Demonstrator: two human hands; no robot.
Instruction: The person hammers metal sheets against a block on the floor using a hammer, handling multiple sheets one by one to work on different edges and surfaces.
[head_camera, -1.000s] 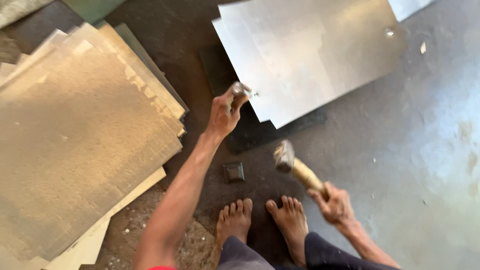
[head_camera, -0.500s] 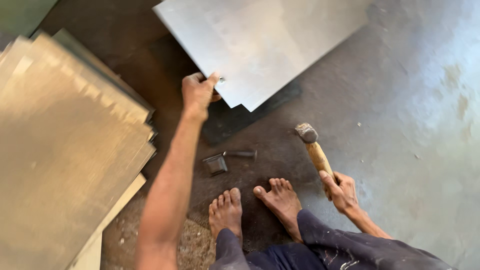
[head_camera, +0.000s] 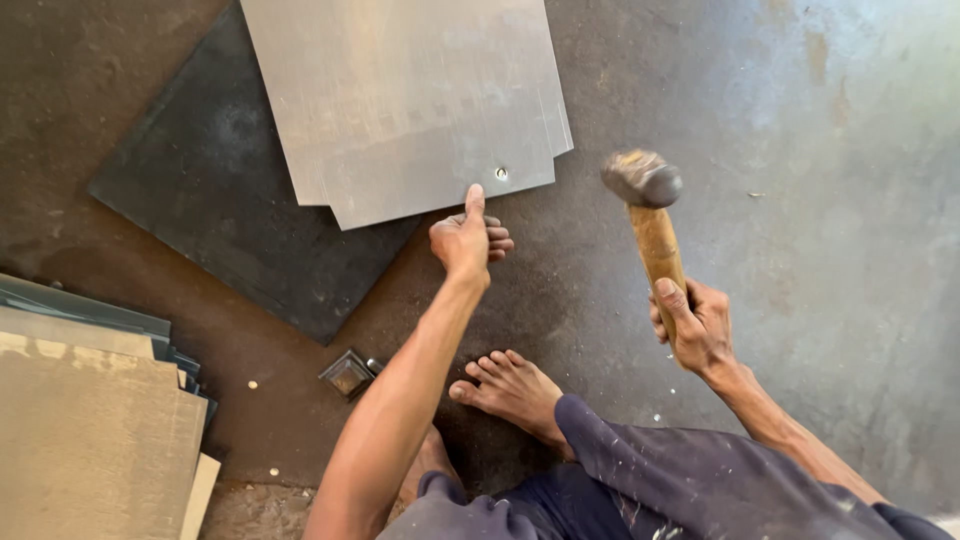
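The flat grey metal sheet (head_camera: 410, 100) lies just beyond the left hand (head_camera: 466, 240), thumb touching its near edge; the right hand (head_camera: 695, 325), farther right, grips a wooden-handled hammer (head_camera: 650, 215) raised.

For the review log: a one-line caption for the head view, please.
Left hand at metal sheet edge; right hand holds raised hammer.

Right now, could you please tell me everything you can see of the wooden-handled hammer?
The wooden-handled hammer has a dark, rounded metal head, worn and dusty, on a tan wooden handle with a yellowish stain just above the head. The right hand grips the handle's lower end, thumb along the wood. It is raised head-up, tilted slightly left, off the grey concrete floor, to the right of the grey metal sheets. Nothing else touches it.
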